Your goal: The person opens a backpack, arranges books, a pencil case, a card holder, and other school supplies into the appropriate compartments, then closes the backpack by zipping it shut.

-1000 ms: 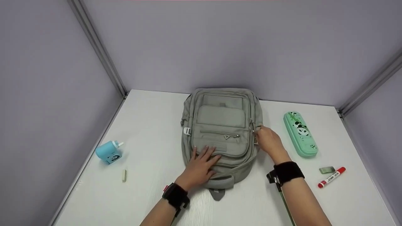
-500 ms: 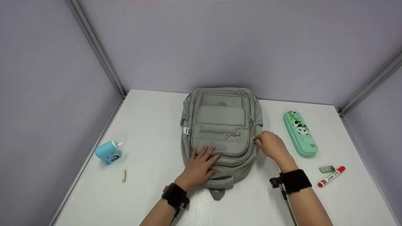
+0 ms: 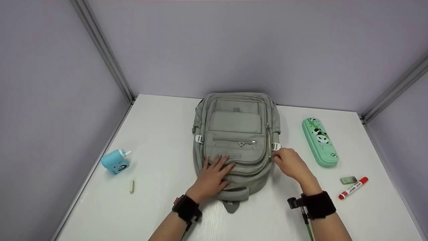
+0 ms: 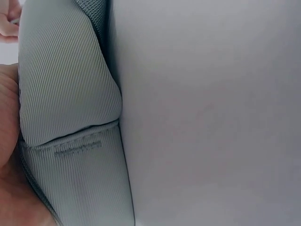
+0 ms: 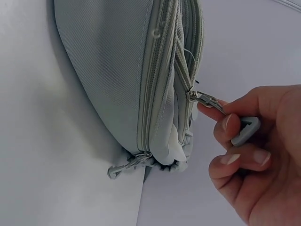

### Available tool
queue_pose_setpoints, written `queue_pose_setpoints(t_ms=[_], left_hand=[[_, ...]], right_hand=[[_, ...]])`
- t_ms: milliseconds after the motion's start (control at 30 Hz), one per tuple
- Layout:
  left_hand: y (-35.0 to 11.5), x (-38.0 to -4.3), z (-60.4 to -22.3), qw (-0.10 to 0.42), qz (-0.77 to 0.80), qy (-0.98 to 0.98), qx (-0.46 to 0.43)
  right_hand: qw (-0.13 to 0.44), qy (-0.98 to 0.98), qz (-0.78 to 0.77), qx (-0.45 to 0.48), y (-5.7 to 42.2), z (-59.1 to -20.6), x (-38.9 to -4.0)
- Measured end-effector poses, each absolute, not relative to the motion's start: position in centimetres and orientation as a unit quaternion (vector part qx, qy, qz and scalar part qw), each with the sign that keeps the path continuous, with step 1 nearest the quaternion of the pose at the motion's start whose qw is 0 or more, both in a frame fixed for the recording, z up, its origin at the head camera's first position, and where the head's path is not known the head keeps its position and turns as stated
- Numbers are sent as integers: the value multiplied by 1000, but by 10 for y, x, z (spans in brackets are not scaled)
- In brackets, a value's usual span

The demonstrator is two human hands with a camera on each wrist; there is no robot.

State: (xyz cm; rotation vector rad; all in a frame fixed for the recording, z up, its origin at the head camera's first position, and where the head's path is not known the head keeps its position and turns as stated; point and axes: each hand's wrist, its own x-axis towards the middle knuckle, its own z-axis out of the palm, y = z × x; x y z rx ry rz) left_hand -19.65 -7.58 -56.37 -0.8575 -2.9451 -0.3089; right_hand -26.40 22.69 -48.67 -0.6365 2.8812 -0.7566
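Observation:
A grey-green backpack point(image 3: 235, 122) lies on the white table, front pockets facing up. Flat on its lower front rests my left hand point(image 3: 212, 180), fingers spread; the left wrist view catches only its edge beside the ribbed fabric point(image 4: 66, 80). At the bag's right side, my right hand point(image 3: 292, 164) pinches a zipper pull point(image 5: 209, 100) between thumb and fingers, and the pull's grey loop end point(image 5: 245, 132) pokes out among them. Above that slider the zipper's rows of teeth point(image 5: 200, 47) stand apart. A second zipper pull point(image 5: 124, 167) hangs loose lower on the bag.
Right of the bag lies a green panda pencil case point(image 3: 321, 142), with a green eraser-like block point(image 3: 348, 180) and a red-capped marker point(image 3: 353, 188) nearer. On the left are a blue panda-printed container point(image 3: 115, 162) and a small pale block point(image 3: 131, 186). Panels point(image 3: 234, 47) enclose the table.
My right hand has slid along the bag's right side toward me with the zipper pull, uncovering a white buckle there. The left hand has stayed in place.

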Motion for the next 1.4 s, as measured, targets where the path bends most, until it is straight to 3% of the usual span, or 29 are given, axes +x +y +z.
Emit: queue_pose_setpoints(t_ms=[900,1400], left_hand=[[-72,-197,-569,33,-93,-956,-277],[-71,-196,-571,68,-98,-956,-268]], right_hand=[[104,904,-342,-234,210,-495,-220],[126,885,-337,-295,154,-503,-208]])
